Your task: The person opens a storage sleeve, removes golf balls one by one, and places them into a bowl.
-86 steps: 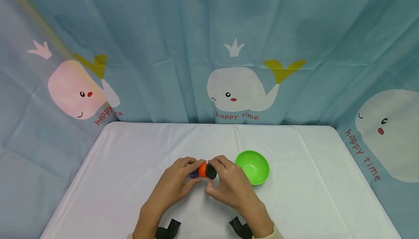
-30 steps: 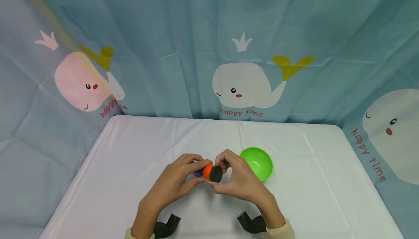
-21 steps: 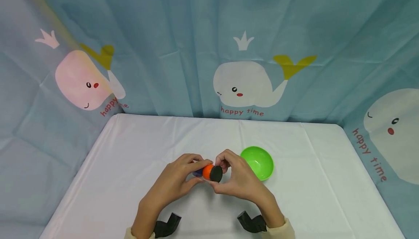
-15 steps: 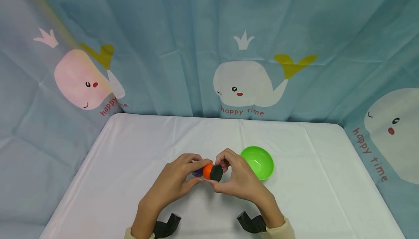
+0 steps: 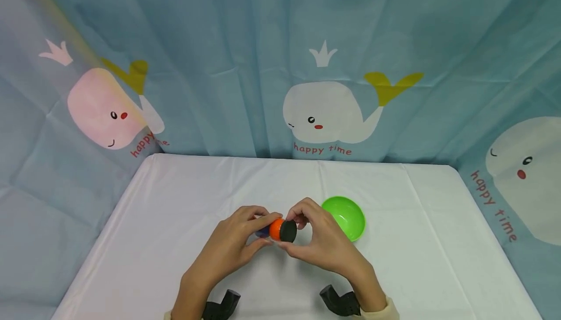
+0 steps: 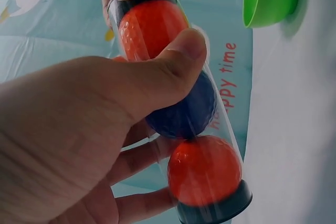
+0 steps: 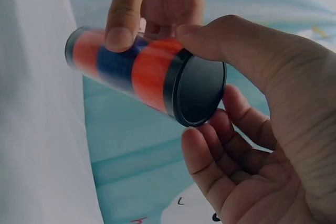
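Evidently, my left hand is gripping the tube mid-length, presumably for steadiness; my right hand is pinching its cap.

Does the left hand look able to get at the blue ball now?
Probably not: the left hand holds the clear tube, whose wall surrounds the blue ball, and a dark cap covers each end.

Three balls lie inside the tube, left of the bowl on the table
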Action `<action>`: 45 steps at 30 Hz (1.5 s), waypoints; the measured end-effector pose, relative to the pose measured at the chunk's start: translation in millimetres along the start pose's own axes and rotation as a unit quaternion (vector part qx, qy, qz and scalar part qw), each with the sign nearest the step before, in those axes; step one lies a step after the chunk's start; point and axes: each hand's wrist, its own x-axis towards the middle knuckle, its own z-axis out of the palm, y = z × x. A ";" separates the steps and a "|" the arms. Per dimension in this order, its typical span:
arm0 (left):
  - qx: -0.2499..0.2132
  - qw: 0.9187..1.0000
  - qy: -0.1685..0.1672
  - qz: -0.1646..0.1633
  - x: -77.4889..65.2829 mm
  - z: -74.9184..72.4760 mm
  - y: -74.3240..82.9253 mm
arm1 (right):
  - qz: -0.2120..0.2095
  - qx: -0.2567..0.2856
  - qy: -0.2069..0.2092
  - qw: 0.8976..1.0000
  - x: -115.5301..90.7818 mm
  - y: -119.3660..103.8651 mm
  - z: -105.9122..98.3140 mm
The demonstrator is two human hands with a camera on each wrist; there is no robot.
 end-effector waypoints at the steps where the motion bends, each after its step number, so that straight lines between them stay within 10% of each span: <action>1: 0.004 1.000 0.001 -0.005 -0.2 -0.5 0.7 | -0.005 -0.003 0.001 1.000 0.0 -0.6 -0.1; 30: 0.028 0.999 0.017 -0.018 3.5 4.7 1.6 | -0.053 -0.093 0.070 0.992 -1.9 -13.0 10.7; 45: 0.029 0.999 0.017 -0.016 3.0 4.3 -0.8 | -0.099 -0.199 0.125 0.967 0.9 -19.6 26.9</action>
